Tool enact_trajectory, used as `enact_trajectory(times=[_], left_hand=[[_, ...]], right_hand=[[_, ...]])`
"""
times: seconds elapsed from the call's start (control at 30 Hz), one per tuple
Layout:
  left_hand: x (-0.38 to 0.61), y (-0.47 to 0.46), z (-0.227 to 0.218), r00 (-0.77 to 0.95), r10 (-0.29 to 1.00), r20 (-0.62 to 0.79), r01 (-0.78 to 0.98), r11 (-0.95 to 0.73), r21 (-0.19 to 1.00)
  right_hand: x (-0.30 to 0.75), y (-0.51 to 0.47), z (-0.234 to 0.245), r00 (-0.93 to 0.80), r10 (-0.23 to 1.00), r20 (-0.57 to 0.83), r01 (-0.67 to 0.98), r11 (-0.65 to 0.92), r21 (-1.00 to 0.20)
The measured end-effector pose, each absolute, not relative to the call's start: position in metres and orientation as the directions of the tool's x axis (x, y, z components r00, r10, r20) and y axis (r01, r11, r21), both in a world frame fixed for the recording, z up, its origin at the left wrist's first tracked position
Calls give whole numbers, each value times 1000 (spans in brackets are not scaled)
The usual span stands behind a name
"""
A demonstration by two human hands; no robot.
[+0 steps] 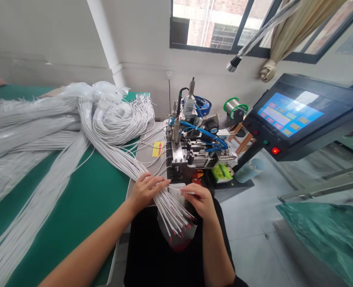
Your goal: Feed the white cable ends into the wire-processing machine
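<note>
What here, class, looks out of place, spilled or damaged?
Nothing looks spilled or damaged. One small oddity: a lone wire strays over the green table, while its neighbours lie gathered in long bundles. The held bundle splays below the left hand, though loose wires may naturally do that.

A red arrow (160, 148) seemingly marks a yellow label (156, 149).

To the left of the left hand (148, 188), a table (103, 181) bore cables (110, 153); beyond it, a bench (144, 157) carried a machine (191, 145) and label (157, 149).
</note>
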State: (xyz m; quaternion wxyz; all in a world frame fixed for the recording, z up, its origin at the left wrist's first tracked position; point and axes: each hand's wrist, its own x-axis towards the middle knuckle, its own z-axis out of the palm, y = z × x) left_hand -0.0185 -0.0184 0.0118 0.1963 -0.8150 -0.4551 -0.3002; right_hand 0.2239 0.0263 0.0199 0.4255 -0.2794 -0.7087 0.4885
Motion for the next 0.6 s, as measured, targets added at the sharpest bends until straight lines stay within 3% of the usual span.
enact_trajectory(times=[0.07,0.17,0.37,0.6], left_hand=[[-18,-18,14,445,608,658,833,-551,-55],[-16,-17,17,464,595,656,819,-571,-62],[-14,-15,16,474,591,653,824,-559,-93],[-11,-12,11,399,645,652,853,-521,-7]], right_hand=[[222,27,12,-265,928,261,3,271,-963],[215,28,4,-84,987,139,-25,137,-990],[201,27,0,-4,994,110,-81,109,-991],[201,30,-4,-28,987,159,36,160,-986]])
